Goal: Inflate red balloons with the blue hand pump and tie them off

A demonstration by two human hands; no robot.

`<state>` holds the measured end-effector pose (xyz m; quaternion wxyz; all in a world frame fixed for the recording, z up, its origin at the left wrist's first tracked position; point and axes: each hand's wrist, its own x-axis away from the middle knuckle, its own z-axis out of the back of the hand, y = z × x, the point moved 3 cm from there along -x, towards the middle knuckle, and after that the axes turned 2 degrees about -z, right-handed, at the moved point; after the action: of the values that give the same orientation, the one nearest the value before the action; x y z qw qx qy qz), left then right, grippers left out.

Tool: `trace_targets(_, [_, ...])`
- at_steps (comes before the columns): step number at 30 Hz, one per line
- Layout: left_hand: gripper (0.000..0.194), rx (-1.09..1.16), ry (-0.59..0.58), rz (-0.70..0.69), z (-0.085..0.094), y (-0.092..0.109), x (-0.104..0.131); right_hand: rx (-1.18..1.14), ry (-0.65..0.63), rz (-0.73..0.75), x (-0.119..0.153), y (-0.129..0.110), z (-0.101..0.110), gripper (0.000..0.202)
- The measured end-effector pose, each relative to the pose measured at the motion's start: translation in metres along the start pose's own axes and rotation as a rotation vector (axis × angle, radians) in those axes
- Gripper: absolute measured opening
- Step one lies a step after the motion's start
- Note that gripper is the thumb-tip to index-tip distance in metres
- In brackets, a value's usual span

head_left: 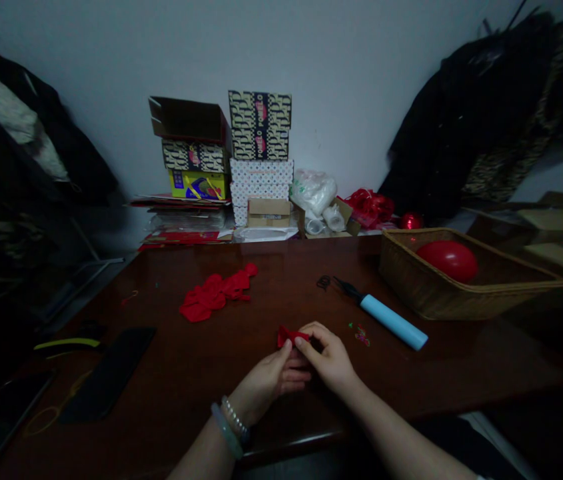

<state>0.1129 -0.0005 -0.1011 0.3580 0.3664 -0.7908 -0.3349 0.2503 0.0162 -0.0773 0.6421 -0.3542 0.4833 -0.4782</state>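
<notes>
Red balloon [288,335] pinched between both hands, left hand [274,380] and right hand [328,360] touching

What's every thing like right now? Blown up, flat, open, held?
Small balloon: flat, pinched by both hands.
Left hand: gripping it.
Right hand: gripping it.
Balloon pile: flat, loose on the table.
Big balloon: blown up, in the basket.
Pump: lying flat.
Top box: open.

both hands [301,370] pinch red deflated balloon [288,335] over dark table [271,300]; blue pump [392,321] nearby.
</notes>
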Motion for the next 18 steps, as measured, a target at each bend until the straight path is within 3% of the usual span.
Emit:
trace_targets(2, [0.034, 0.154, 0.077, -0.117, 0.002, 0.0, -0.006, -0.031, -0.004, 0.017, 0.002, -0.005, -0.004, 0.025])
trace_targets(5, [0.032, 0.316, 0.193, -0.233, 0.011, 0.005, -0.012, -0.075, -0.001, -0.023, 0.004, -0.002, -0.007, 0.029])
trace_targets(11, [0.011, 0.285, 0.367, -0.371, 0.033, 0.012, -0.011, -0.165, -0.011, -0.204, 0.002, 0.022, -0.009, 0.04])
trace_targets(15, [0.004, 0.303, 0.461, -0.303, 0.038, 0.012, -0.008, -0.234, -0.071, -0.276, 0.005, 0.025, -0.016, 0.044])
trace_targets(18, [0.009, 0.419, 0.395, -0.136, 0.032, 0.01, -0.005, -0.299, -0.124, -0.291, 0.007, 0.018, -0.022, 0.043])
